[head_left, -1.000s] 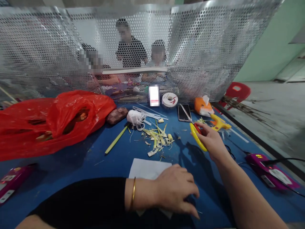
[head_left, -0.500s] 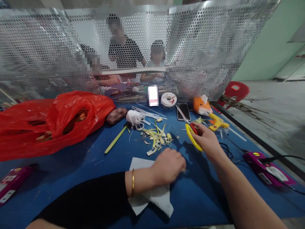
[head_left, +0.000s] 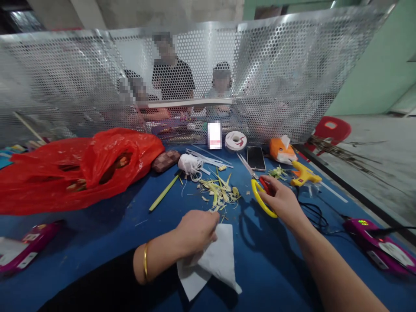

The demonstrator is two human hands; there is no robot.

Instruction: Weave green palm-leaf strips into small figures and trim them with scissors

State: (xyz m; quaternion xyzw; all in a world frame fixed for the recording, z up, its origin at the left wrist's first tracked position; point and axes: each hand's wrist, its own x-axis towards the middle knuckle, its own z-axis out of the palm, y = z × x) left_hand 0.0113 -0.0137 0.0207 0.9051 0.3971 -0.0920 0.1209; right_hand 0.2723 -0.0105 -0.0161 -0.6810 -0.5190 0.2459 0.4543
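Yellow scissors are gripped by the handles in the right hand, likely so the blades point safely away. Over white paper, the left hand is curled closed near scraps.

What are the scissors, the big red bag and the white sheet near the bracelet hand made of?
Scissors: the blades look like metal, being silvery; the yellow and red handles look like smooth plastic. Red bag: probably thin, shiny plastic, since it's crinkled and catches the light. White sheet: matte and softly creased, so perhaps paper or tissue.
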